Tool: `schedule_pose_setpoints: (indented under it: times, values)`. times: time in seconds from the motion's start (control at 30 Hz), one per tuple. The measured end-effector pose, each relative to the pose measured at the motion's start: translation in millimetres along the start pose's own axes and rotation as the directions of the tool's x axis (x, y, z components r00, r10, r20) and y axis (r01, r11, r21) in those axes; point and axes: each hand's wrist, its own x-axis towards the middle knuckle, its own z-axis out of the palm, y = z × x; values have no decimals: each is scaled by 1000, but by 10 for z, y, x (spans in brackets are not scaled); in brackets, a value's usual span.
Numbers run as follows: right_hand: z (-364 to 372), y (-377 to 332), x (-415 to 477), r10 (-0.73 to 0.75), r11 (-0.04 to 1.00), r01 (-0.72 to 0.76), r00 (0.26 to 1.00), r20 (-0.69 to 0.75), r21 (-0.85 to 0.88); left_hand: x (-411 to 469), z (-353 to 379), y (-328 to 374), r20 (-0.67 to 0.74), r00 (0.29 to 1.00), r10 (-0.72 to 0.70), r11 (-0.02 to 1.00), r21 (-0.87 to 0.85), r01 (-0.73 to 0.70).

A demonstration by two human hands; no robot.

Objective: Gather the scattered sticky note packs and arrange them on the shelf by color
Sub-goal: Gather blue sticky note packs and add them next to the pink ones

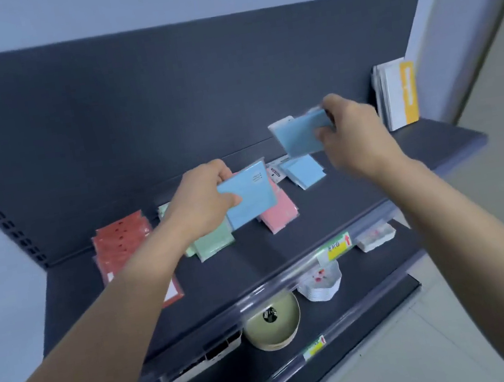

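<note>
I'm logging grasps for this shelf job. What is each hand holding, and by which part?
The left hand pinches a blue pack by its left edge; the right hand grips a second blue pack by its right end.

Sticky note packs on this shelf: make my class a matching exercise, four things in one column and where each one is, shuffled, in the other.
1 red packs
2 green packs
3 pink packs
4 white-and-yellow packets

a upright at the right end of the shelf
b leftmost on it
c lying between red and pink
d partly behind the blue pack in the left hand

Pairs: 1-b, 2-c, 3-d, 4-a
</note>
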Motion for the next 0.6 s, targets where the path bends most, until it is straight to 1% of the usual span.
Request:
schedule_pose_setpoints:
  times: [0.07, 0.13, 0.3, 0.43, 0.6]
  values:
    - [21, 87, 152, 20, 1000, -21, 998, -57, -12, 270, 93, -4, 33, 999, 29, 1000, -14, -28]
    - [57, 221, 264, 60, 998, -61, 995, -81, -20, 509, 245, 16, 70, 996, 53, 998, -35, -51]
    - [128, 658, 495, 161, 986, -162, 986, -45, -25, 1001, 795, 88, 185, 981, 65, 997, -63, -54]
    - [206, 1027, 712, 182, 983, -182, 983, 19, 22, 1376, 1232, 140, 247, 966, 72, 995, -86, -52]
    - [375, 1586, 1051, 148, 982, -165, 974, 170, 90, 1785, 1711, 245, 248, 969, 7, 997, -70, 10]
